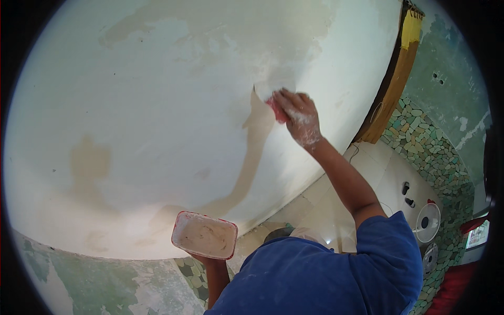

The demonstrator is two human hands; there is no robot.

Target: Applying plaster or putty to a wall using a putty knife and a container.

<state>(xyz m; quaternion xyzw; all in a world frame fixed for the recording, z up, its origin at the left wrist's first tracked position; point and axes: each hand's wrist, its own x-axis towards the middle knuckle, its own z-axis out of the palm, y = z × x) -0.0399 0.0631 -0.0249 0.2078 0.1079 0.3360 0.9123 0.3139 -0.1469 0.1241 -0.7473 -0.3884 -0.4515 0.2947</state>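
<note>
The right hand's (pixel 301 116) grip is curled around a small reddish-pink tool (pixel 277 111) at the white wall (pixel 157 105), which runs wide leftward; the wooden frame (pixel 392 94) stands well apart rightward. The left hand (pixel 206 259) supports the red-rimmed tub (pixel 205 254), overlapping the wall's lower edge; its grip's closure is hidden.

2 hands (pixel 302 118), 1 tub (pixel 205 252), 2 shoes (pixel 405 188)

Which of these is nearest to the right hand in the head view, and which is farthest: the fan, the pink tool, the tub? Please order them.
1. Pink tool: in the right hand.
2. Tub: lower left, in the left hand.
3. Fan: lower right, away on the floor.
</note>
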